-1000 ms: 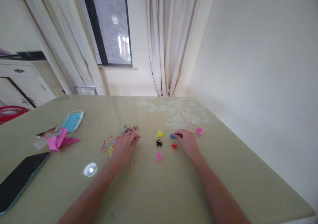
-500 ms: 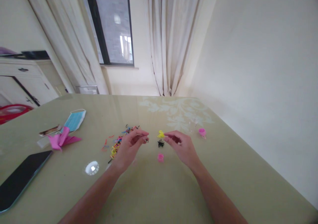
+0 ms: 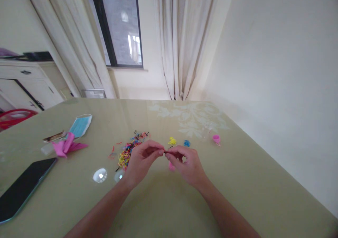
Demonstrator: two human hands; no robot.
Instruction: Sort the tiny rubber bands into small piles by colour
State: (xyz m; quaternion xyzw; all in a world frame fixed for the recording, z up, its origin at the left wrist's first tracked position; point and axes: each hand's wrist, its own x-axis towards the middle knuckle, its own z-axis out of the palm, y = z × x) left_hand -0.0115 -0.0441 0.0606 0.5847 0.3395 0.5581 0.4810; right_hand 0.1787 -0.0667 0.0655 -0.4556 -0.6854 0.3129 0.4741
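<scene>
My left hand (image 3: 144, 160) and my right hand (image 3: 188, 164) meet fingertip to fingertip above the table. Both are closed in a pinch, with a small dark rubber band (image 3: 165, 152) between them. Left of my left hand, and partly behind it, lies a mixed heap of coloured rubber bands (image 3: 129, 149). Sorted little piles lie around my right hand: yellow bands (image 3: 172, 140) and blue bands (image 3: 187, 143) beyond it, pink bands (image 3: 171, 166) under its fingers. The black pile is almost wholly hidden by the fingers.
On the left lie a phone (image 3: 25, 188), a pink folded paper bird (image 3: 67, 146) and a blue face mask (image 3: 81, 126). A clear dome-shaped piece (image 3: 100, 175) is nearer. A pink cup-like piece (image 3: 216, 139) and a clear container (image 3: 205, 132) stand at the right.
My hands have come together from either side of the small piles. My right fingers have left the yellow pile and now pinch the dark band with the left. The blue pile has come into view.
</scene>
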